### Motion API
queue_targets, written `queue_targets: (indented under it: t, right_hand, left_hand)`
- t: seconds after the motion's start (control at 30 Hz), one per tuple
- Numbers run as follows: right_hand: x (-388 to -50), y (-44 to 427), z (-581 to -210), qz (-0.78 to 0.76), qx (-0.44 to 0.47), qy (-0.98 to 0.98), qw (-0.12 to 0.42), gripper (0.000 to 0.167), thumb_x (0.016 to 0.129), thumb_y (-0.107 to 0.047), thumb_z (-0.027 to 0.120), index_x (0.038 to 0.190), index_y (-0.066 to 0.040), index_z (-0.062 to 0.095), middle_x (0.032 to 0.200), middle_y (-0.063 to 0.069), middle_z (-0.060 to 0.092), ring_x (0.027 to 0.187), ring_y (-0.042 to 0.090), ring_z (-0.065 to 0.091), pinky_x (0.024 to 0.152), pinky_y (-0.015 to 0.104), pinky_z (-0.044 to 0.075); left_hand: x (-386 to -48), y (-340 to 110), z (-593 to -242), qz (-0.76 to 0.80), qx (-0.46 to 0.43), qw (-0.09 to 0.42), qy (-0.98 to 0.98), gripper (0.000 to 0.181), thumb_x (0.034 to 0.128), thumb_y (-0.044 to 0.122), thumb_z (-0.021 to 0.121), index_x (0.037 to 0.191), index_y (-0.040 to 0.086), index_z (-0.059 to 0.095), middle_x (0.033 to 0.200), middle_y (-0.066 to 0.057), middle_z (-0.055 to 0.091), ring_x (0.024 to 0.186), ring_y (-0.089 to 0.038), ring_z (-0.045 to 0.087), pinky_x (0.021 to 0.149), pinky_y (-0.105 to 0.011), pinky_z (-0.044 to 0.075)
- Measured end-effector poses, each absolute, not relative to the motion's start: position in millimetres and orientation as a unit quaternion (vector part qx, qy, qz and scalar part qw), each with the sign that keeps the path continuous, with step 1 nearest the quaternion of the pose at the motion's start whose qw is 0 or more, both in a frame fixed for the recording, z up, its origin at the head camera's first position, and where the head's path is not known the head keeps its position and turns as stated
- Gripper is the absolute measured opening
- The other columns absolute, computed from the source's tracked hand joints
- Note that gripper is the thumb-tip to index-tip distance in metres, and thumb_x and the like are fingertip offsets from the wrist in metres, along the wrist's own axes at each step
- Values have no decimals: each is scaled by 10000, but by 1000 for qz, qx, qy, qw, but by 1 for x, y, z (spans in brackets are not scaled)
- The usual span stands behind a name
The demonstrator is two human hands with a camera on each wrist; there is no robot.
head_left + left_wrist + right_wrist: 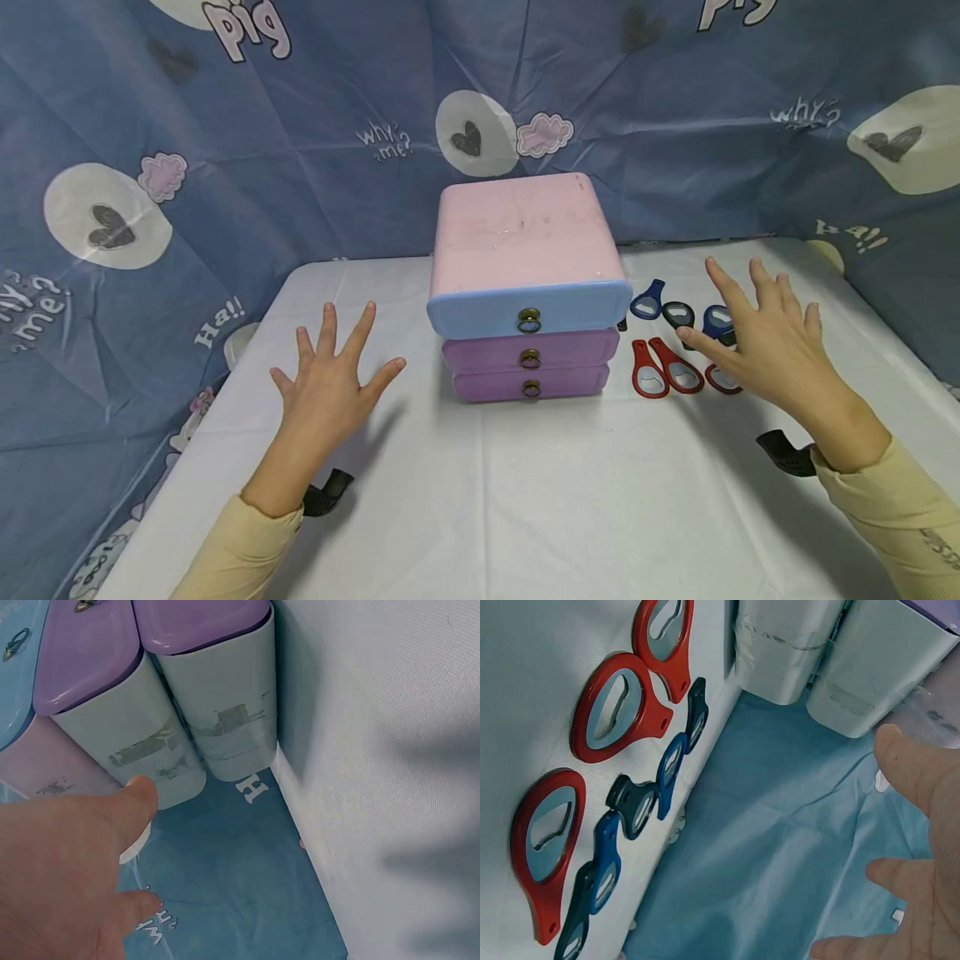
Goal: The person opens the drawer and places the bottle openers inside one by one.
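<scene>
A small drawer cabinet (528,233) with a pink top, one blue drawer front and two purple ones stands mid-table. Its drawers are closed, each with a bronze ring pull (529,320). My left hand (324,392) hovers left of the cabinet, fingers spread, holding nothing. On the other side my right hand (780,354), also spread and holding nothing, is raised over several bottle openers, partly covering them in the head view. Red bottle openers (654,720) lie nearest me, with blue (606,862) and black (634,806) ones behind them.
White cloth (540,500) covers the table. A blue printed curtain (337,183) hangs behind and along the sides. Dark straps (327,493) show at both wrists, below the yellow sleeves (243,546).
</scene>
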State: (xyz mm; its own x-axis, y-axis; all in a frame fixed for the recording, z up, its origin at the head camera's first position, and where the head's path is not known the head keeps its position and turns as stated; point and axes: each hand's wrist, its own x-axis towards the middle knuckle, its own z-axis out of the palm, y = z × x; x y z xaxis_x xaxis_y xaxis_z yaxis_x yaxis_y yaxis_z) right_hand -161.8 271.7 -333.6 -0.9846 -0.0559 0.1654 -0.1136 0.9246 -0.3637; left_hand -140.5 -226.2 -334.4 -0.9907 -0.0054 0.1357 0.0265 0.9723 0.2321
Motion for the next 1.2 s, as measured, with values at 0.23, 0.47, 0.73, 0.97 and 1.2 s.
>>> queue_targets:
  t: [0.23,0.47,0.73,0.97,1.2]
  right_hand:
    - [-162,271,-334,192,45,-978,74,1022,987,-622,698,1747,-285,104,1755,353,-8,1531,736,39,1161,919,-21]
    - [-161,272,-334,180,48,-980,66,1023,976,-605,725,1745,-261,144,1733,386,68,1501,752,125,1165,917,18]
    - [-157,271,-334,154,72,-983,76,947,1007,-521,724,1736,-212,204,1677,410,242,1367,724,377,1032,885,310]
    - [-153,265,-328,159,91,-979,89,915,1008,-469,744,1729,-206,247,1612,364,394,1242,612,559,863,779,481]
    - [-146,256,-322,185,86,-974,102,825,1003,-511,734,1683,-214,373,1568,284,486,1082,469,643,785,726,525]
  left_hand:
    - [-141,-225,-333,-115,-6,64,-991,873,1024,706,564,1731,376,171,1781,-286,59,1553,-708,80,1031,-1011,105]
    - [-141,-224,-329,-122,-5,44,-992,862,1037,687,561,1733,377,160,1784,-282,42,1551,-710,87,1041,-1001,136]
    - [-141,-223,-326,-152,-14,37,-988,838,1059,638,565,1736,369,151,1775,-304,78,1545,-703,147,1065,-962,224]
    - [-142,-225,-320,-178,-44,82,-980,797,1080,567,580,1735,306,209,1725,-355,217,1474,-675,367,1027,-891,382]
    - [-144,-226,-311,-228,-86,114,-963,741,1091,443,628,1722,281,275,1692,-315,341,1515,-584,392,1110,-847,363]
